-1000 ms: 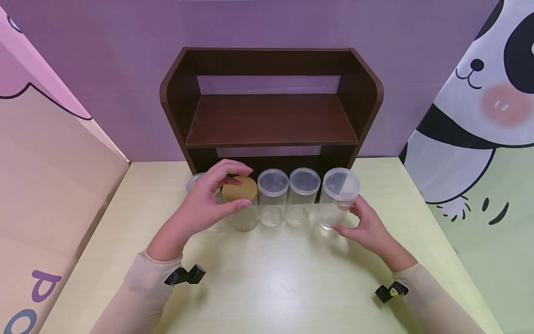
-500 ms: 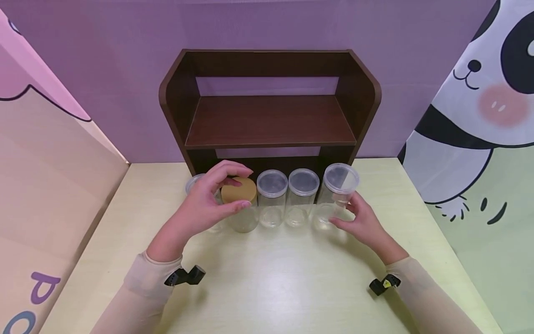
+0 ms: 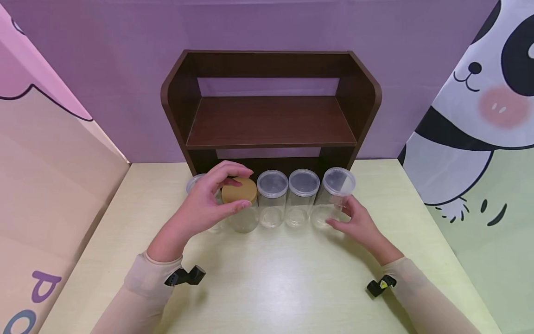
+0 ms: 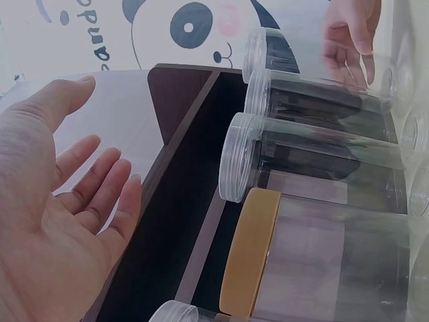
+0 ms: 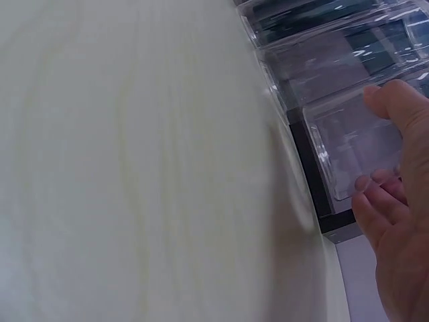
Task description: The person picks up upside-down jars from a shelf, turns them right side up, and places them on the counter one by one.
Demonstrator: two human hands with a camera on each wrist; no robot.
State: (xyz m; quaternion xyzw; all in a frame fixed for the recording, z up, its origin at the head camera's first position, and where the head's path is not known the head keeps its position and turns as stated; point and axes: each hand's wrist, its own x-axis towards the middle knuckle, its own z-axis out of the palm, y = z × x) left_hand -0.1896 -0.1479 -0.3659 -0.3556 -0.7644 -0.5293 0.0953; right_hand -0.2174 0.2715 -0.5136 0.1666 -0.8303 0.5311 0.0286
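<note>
A row of clear lidded jars stands upright on the table. My right hand (image 3: 365, 227) grips the rightmost clear jar (image 3: 339, 182) low down, thumb on the near side and fingers round the far side. In the right wrist view the thumb and fingers (image 5: 375, 218) lie on either side of its lower part. My left hand (image 3: 204, 199) hovers with spread, bent fingers above the jar with a gold lid (image 3: 244, 189). The left wrist view shows the left palm (image 4: 60, 221) holding nothing, apart from the gold lid (image 4: 249, 251).
Two clear jars (image 3: 272, 184) stand between the gold-lidded one and the gripped one. Another clear jar (image 3: 193, 182) is mostly hidden behind the left hand. Just behind the row rises a dark brown two-tier shelf (image 3: 271, 121). Printed panels (image 3: 463, 181) flank the pale wooden table (image 3: 275, 287).
My right hand has lifted the rightmost jar slightly, shifted it left toward its neighbour and lowered it. My left hand has stayed in place.
</note>
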